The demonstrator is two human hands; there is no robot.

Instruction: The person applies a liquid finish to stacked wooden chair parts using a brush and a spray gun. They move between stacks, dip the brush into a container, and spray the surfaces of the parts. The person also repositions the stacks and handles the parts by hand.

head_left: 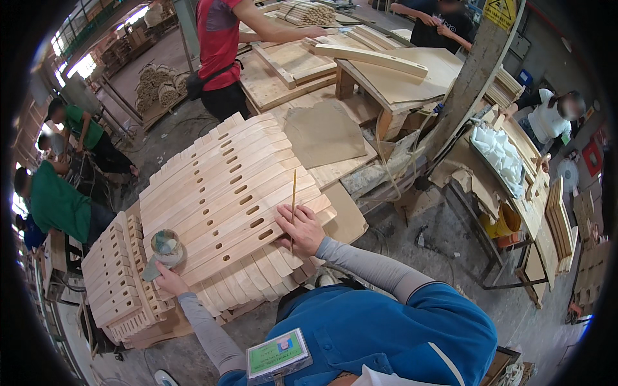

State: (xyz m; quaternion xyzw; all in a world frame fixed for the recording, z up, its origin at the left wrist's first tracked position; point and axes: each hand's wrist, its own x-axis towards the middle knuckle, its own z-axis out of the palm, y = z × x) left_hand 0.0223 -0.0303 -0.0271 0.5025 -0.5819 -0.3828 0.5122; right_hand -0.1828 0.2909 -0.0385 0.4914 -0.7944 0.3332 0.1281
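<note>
Pale wooden slats (225,186) with rows of oval slots lie side by side in a wide stack before me. My right hand (301,229) rests at the slats' right end, fingers closed round a thin yellowish-brown stick (294,186), perhaps a pencil or brush handle, standing upright. My left hand (170,281) is closed on a small grey-green flat piece (152,270) at the left end. Just beyond that hand, a round tub (168,249) with whitish-green contents sits on the slats.
Another slotted stack (111,276) lies left. Beyond, a person in red (219,51) works at a table with wooden frames (277,67). A pillar (470,83) and a bench with white crumpled material (496,154) are right. People in green (61,202) work at far left.
</note>
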